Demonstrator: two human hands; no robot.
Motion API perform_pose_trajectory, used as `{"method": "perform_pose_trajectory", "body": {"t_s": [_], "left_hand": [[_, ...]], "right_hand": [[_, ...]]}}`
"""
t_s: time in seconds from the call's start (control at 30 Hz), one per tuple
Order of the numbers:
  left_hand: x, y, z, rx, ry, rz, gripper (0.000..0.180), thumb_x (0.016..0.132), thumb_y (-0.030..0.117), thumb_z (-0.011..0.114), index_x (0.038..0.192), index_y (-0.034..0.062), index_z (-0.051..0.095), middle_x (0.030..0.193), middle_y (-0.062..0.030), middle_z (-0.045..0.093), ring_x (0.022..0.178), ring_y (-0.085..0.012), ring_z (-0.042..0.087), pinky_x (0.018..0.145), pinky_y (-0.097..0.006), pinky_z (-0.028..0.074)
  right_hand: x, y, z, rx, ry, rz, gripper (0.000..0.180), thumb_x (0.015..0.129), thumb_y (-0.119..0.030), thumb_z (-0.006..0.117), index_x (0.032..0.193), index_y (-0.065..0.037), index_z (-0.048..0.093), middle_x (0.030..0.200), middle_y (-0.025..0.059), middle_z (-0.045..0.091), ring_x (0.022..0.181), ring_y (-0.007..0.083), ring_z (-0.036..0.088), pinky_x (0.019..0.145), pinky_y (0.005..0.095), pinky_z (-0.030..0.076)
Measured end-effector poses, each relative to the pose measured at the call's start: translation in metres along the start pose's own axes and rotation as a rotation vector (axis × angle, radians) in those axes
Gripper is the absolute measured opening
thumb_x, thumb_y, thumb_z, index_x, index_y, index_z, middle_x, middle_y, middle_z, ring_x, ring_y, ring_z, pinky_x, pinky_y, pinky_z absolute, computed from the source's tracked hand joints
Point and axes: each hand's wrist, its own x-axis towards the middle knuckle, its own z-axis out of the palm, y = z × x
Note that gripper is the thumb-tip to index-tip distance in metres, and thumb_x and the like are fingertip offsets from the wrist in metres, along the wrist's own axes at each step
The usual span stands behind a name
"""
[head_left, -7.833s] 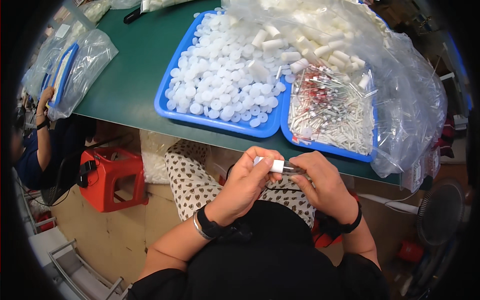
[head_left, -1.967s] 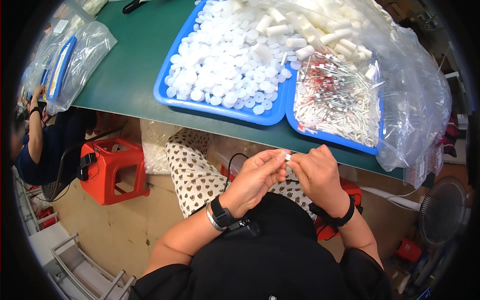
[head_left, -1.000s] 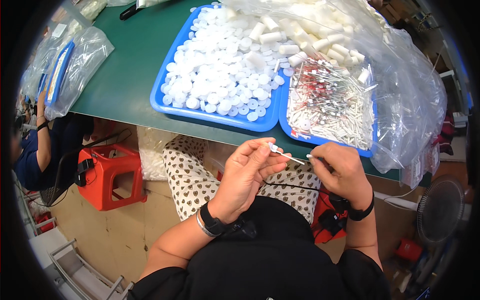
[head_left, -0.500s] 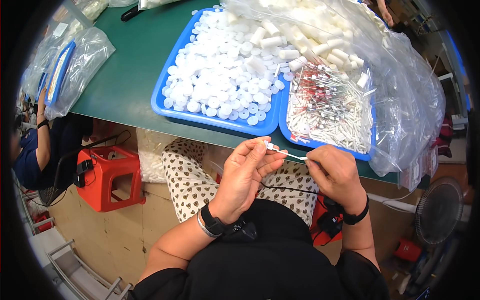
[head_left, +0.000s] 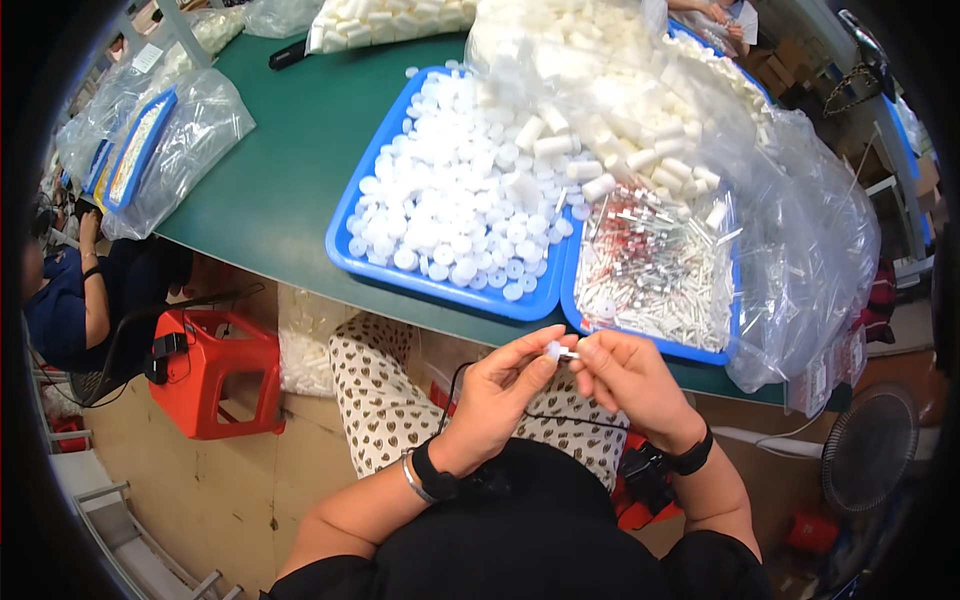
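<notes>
Below the table's front edge, my left hand pinches a small white plastic disc between thumb and forefinger. My right hand is close beside it, its fingertips closed on a thin white stick whose end meets the disc. Most of the stick is hidden by the fingers. Just beyond the hands, a blue tray holds a heap of translucent white discs. To its right, a second blue tray holds many thin white sticks, some with red parts.
Clear plastic bags of cream cylinders spread behind the trays on the green table. At left are a bagged blue tray, a red stool and a seated person. A black fan stands at right.
My hands have drawn together, closing the gap that the thin stick spanned. The trays and hands sit lower in the picture, as the view has tilted up.
</notes>
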Motion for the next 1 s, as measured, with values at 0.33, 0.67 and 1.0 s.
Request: {"method": "perform_pose_trajectory", "body": {"t_s": [0.33,0.67,1.0], "left_hand": [[0.006,0.0,-0.005,-0.212,0.085,-0.116,0.033,0.102,0.018,0.049,0.128,-0.002,0.052,0.108,-0.0117,0.065,0.093,-0.014,0.063,0.084,-0.027,0.051],[0.004,-0.004,-0.012,-0.249,0.097,-0.18,0.031,0.102,0.021,0.05,0.125,-0.0005,0.054,0.104,-0.0091,0.065,0.089,-0.0117,0.062,0.082,-0.026,0.051],[0.008,0.006,-0.01,-0.281,0.058,-0.14,0.032,0.102,0.022,0.051,0.125,-0.0004,0.053,0.105,-0.0103,0.064,0.09,-0.0132,0.062,0.083,-0.027,0.051]], "right_hand": [[0.083,-0.078,-0.052,-1.427,0.494,-0.924,0.011,0.081,-0.004,0.06,0.091,-0.003,0.064,0.088,0.0127,0.064,0.083,0.0329,0.063,0.072,0.0425,0.05],[0.12,-0.08,-0.062,-1.429,0.456,-0.951,0.021,0.077,-0.005,0.061,0.098,-0.008,0.06,0.104,0.0098,0.063,0.081,0.0266,0.063,0.068,0.038,0.049],[0.066,-0.081,-0.051,-0.532,0.365,-0.774,0.025,0.089,-0.006,0.065,0.111,-0.004,0.053,0.101,0.0063,0.062,0.074,0.0086,0.058,0.065,0.0232,0.047]]}}
